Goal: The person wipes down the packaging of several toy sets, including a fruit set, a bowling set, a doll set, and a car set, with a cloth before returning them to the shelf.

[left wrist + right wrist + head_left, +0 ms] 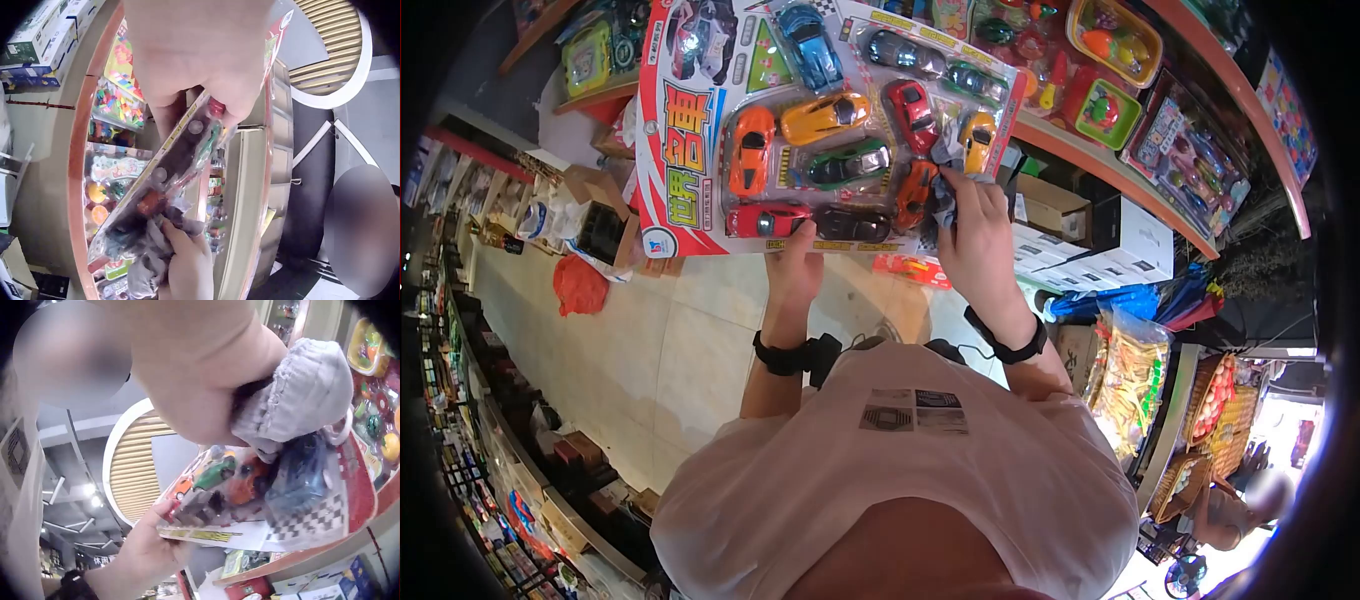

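A large blister pack of toy cars (683, 190), with red, orange, yellow, green and blue cars under clear plastic, is held up before the chest in the head view. My left hand (797, 275) grips its lower edge, thumb on the front by a red car (768, 220). My right hand (980, 235) holds a crumpled grey cloth (944, 205) against the plastic at the pack's lower right, over an orange car (916, 193). Seen from the right wrist, the cloth (306, 381) bunches out beyond the hand. In the left wrist view the pack (169, 156) appears nearly edge-on.
Behind the pack, a shelf with an orange edge (1120, 180) carries other packaged toys, including a yellow tray of toy fruit (1115, 40). White boxes (1090, 245) stand below it. A red plastic bag (581, 286) lies on the tiled floor (655, 345) at left.
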Tool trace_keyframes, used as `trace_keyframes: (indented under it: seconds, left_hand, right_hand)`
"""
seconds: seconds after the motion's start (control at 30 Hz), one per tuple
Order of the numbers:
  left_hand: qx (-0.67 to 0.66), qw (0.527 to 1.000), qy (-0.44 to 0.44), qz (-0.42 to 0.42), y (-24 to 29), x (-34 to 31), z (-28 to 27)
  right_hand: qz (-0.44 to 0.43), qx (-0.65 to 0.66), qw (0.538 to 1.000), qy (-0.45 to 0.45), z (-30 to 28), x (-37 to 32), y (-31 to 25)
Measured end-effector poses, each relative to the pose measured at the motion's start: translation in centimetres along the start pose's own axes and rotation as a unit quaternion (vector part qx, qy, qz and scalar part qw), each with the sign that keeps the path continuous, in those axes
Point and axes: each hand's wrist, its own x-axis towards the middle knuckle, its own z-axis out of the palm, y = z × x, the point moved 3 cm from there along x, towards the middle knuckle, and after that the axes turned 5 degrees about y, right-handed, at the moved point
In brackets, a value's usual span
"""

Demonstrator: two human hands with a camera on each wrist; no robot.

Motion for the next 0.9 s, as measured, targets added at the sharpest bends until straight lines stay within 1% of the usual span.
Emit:
trace_keyframes:
  seconds: [0.1, 0.2, 0.3, 0.33, 0.43, 0.47, 0.5, 0.57, 0.6, 0.7, 0.8, 0.9]
  left_hand:
    - [0.025, 1.0, 0.013, 0.009, 0.0, 0.1, 0.3]
    - [0.043, 0.999, 0.025, 0.023, 0.0, 0.2, 0.3]
    - [0.062, 0.998, 0.011, 0.023, 0.0, 0.5, -0.3]
    - [0.066, 0.998, 0.009, 0.007, 0.1, 0.5, -0.3]
    - [0.084, 0.996, 0.008, -0.034, 0.0, 0.3, -0.6]
    - [0.092, 0.995, 0.013, -0.046, -0.4, 0.3, -1.2]
    - [0.1, 0.993, 0.018, -0.057, -0.4, 0.3, -1.2]
    - [0.081, 0.996, 0.009, -0.046, -0.4, 0.3, -0.6]
    - [0.072, 0.997, 0.005, -0.041, -0.4, 0.3, -0.3]
    - [0.081, 0.996, 0.02, -0.031, -0.4, 0.4, -0.6]
    - [0.088, 0.995, 0.02, -0.043, -0.3, 0.3, -0.1]
    - [0.146, 0.988, -0.023, -0.038, -1.0, 0.4, -0.3]
  right_hand:
    - [0.038, 0.031, 0.999, -0.023, 0.4, -0.1, -0.2]
    - [0.109, 0.139, 0.982, -0.073, 0.9, -0.9, 0.7]
    - [0.14, 0.137, 0.98, -0.026, -0.7, 0.6, 2.9]
    - [0.151, 0.129, 0.98, 0.015, -1.6, 1.6, 2.9]
    - [0.054, 0.08, 0.991, 0.09, -1.8, 3.5, 3.4]
    - [0.035, 0.074, 0.995, 0.06, -1.7, 3.8, 3.0]
    - [0.043, 0.079, 0.995, 0.054, -1.4, 3.7, 2.9]
    - [0.057, 0.088, 0.994, 0.037, -0.3, 3.0, 3.0]
    - [0.039, 0.089, 0.994, 0.039, -0.1, 2.7, 2.8]
    - [0.14, 0.105, 0.985, 0.003, -0.3, 2.2, 2.1]
    - [0.052, 0.084, 0.991, 0.085, -0.7, 2.5, 1.8]
    - [-0.02, 0.083, 0.993, 0.076, -0.4, 3.4, 0.3]
